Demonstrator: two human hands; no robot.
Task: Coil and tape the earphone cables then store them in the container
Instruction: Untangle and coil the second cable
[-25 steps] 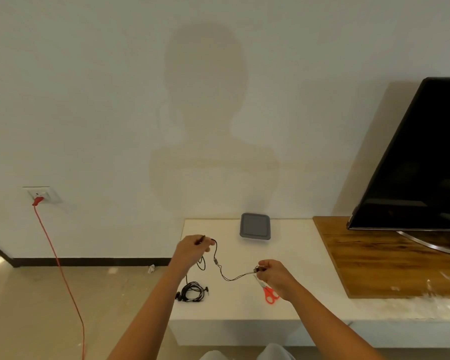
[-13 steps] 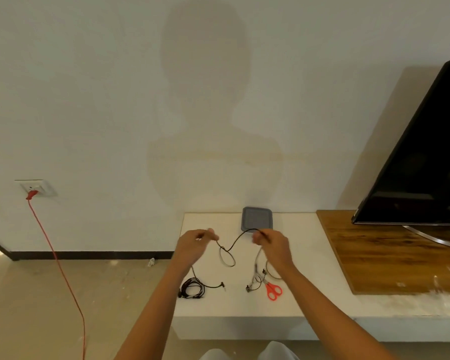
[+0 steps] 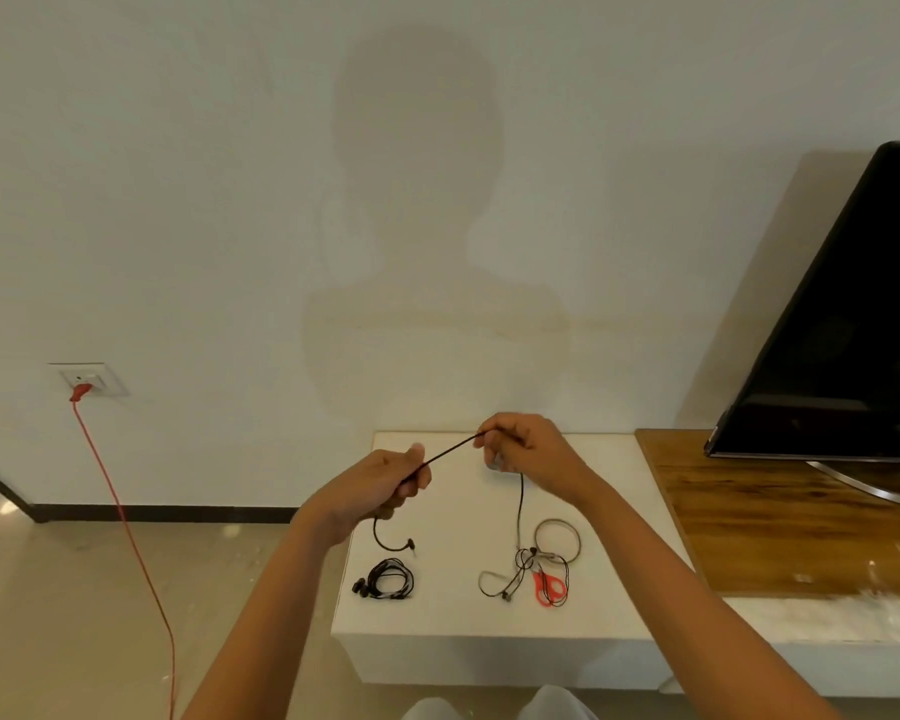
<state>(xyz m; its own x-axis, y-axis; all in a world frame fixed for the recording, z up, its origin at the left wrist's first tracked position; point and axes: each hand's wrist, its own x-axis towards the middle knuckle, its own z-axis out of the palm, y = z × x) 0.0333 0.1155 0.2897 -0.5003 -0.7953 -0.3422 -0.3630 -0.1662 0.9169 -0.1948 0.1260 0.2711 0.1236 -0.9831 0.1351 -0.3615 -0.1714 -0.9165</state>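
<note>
From the head view, both hands are raised above the white table (image 3: 463, 621); the left hand (image 3: 385, 480) is curled round a black cable (image 3: 450, 449) and the right hand (image 3: 526, 454) pinches it, with a short stretch pulled taut between them. Below the left hand the plug end curls just above the tabletop; from the right hand the rest drops to the table, where it lies looped over red scissors (image 3: 549, 589), touching a thin ring (image 3: 557, 537). A coiled set of black earphones (image 3: 388, 584) lies near the front left corner. Only a grey sliver of the container (image 3: 494, 464) shows under the right hand. A TV (image 3: 842, 330) stands to the right on a wood top (image 3: 775, 527); a red cord (image 3: 126, 522) hangs from a wall socket (image 3: 92, 379) on the left.
</note>
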